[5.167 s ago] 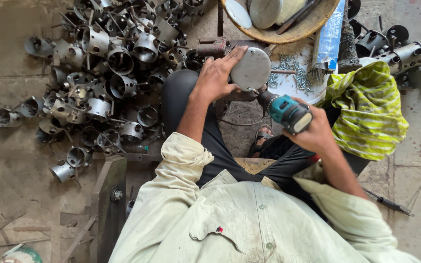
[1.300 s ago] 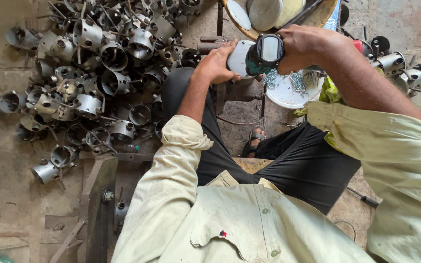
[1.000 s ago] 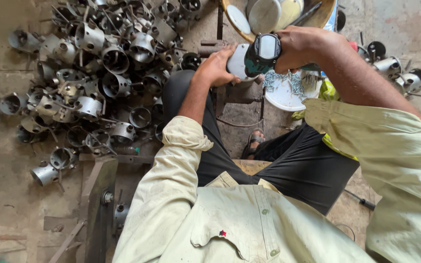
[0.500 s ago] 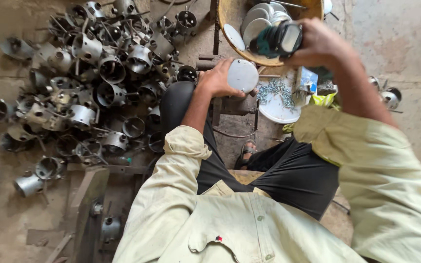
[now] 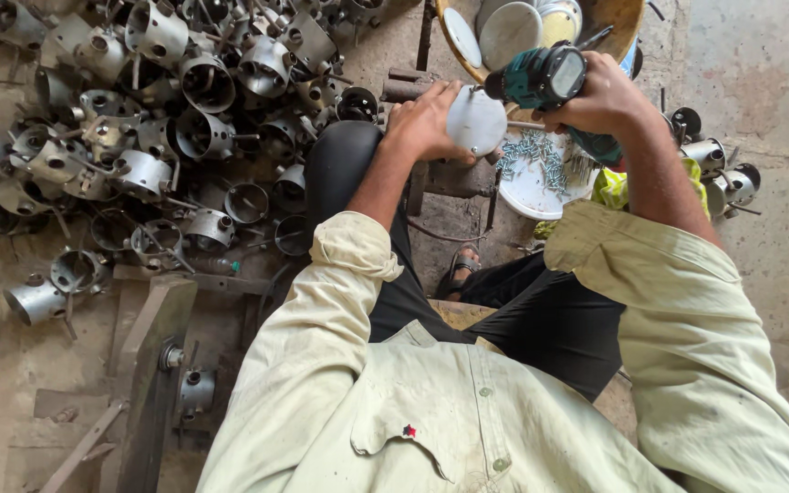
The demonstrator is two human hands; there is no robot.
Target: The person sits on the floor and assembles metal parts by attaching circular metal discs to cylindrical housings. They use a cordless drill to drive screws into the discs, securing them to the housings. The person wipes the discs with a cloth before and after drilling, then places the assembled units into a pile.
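The round grey metal disc (image 5: 476, 120) sits just beyond our knee, pinched at its edge by our left hand (image 5: 424, 123), fingers closed around its rim. Our right hand (image 5: 606, 96) is wrapped tight around the teal and black cordless drill (image 5: 541, 80), whose nose points at the disc's far edge and appears to touch it. Nearer to us, pale cream sleeves and dark trousers fill the view, one sandalled foot (image 5: 457, 269) on the concrete floor (image 5: 760, 82). Just past the disc lies a white round plate of small metal screws (image 5: 541, 164). To the left spreads a heap of grey metal cylindrical housings (image 5: 166, 100). Farthest off, a shallow brown basket (image 5: 618, 23) holds more round discs.
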